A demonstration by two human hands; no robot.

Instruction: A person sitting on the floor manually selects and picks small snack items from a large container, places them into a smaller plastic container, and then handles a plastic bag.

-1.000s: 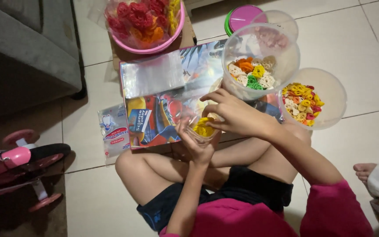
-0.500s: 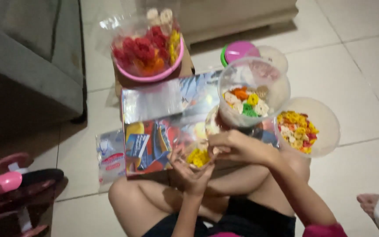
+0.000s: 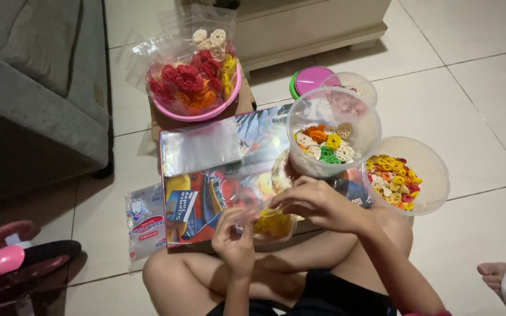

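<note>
My left hand (image 3: 233, 233) and my right hand (image 3: 317, 202) both pinch a small clear plastic bag (image 3: 273, 223) filled with yellow flower-shaped crackers, held above my crossed legs. Under it lies a colourful printed cartoon board (image 3: 206, 181) on the floor. A stack of empty clear bags (image 3: 201, 147) rests on the board's far left part. Just beyond my right hand stand a clear tub (image 3: 333, 138) of mixed coloured crackers and a second clear tub (image 3: 405, 175) of mostly yellow ones.
A pink bowl (image 3: 197, 93) holding bagged red and orange crackers sits on a cardboard box at the back. Pink and green lids (image 3: 310, 81) lie behind the tubs. A grey sofa (image 3: 30, 88) is left, a pink toy vehicle (image 3: 13, 257) bottom left, another person's foot (image 3: 496, 275) bottom right.
The view has tilted so everything sits lower in the frame. My left hand has turned from cupping the bag from below to pinching its top beside my right hand.
</note>
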